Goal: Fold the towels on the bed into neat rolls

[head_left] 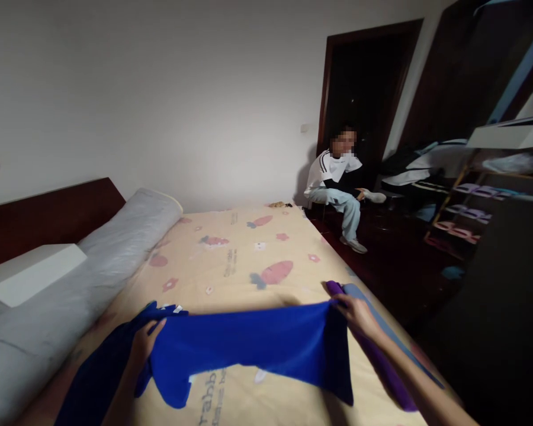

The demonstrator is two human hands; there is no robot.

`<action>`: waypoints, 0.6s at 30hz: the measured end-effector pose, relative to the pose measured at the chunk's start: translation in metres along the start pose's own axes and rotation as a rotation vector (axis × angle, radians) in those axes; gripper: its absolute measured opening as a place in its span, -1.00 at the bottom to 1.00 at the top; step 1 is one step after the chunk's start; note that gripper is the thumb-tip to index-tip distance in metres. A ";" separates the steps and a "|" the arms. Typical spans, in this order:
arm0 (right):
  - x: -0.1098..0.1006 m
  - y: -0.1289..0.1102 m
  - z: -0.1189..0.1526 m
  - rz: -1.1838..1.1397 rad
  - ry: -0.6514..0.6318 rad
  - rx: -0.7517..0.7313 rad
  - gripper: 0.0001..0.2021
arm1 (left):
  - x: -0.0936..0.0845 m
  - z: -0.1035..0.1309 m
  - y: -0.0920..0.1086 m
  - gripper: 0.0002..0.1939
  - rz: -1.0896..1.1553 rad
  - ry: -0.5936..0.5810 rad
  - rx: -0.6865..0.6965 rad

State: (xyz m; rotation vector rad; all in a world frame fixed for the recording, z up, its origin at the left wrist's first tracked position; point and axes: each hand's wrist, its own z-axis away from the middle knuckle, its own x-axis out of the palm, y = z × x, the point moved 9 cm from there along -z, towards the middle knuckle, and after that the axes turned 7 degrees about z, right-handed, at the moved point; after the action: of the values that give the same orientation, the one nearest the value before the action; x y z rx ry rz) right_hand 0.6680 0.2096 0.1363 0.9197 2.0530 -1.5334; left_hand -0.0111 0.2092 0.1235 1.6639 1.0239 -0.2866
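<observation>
A blue garment [249,334] is stretched sideways above the bed, its lower edge hanging loose. My left hand [147,337] grips it near its left end, where more dark blue fabric bunches and falls toward the front of the bed. At the right end, my right hand [353,313] pinches the upper corner. Just beyond and under my right forearm lie a purple folded cloth [384,373] and a grey-blue cloth [359,296] along the bed's right edge. What kind of garment the blue one is, I cannot tell.
The bed [231,266] has a cream sheet with printed carrots. A long grey roll [128,248] and a white box [39,272] lie by the headboard [57,192]. A seated person [337,177] is near the doorway; a shoe rack [462,213] stands right.
</observation>
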 end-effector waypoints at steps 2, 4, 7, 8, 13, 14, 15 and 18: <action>-0.019 0.002 -0.038 -0.026 0.073 0.016 -0.75 | -0.007 -0.028 0.027 -0.45 0.023 0.011 0.076; -0.034 0.007 -0.070 -0.053 0.129 0.038 -0.71 | -0.018 -0.055 0.052 -0.46 0.036 0.040 0.135; -0.053 0.013 -0.100 -0.105 0.203 0.056 -0.64 | -0.038 -0.083 0.084 -0.48 0.041 0.104 0.199; -0.058 0.015 -0.104 -0.123 0.219 0.057 -0.61 | -0.044 -0.087 0.092 -0.49 0.042 0.123 0.217; -0.069 0.031 -0.078 -0.185 0.189 0.053 -0.56 | -0.054 -0.060 0.096 -0.54 0.026 0.139 0.257; -0.066 0.037 -0.065 -0.189 0.163 0.056 -0.57 | -0.048 -0.047 0.088 -0.54 0.019 0.119 0.249; -0.061 0.043 -0.052 -0.191 0.133 0.060 -0.58 | -0.039 -0.032 0.079 -0.54 0.011 0.090 0.237; -0.033 0.067 -0.006 -0.164 0.025 0.095 -0.64 | 0.000 0.021 0.044 -0.54 -0.006 -0.030 0.190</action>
State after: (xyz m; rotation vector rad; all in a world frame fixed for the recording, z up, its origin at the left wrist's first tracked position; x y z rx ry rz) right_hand 0.7392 0.2188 0.1151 0.8251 2.1349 -1.7259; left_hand 0.0273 0.1901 0.1454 1.8216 1.0042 -0.4220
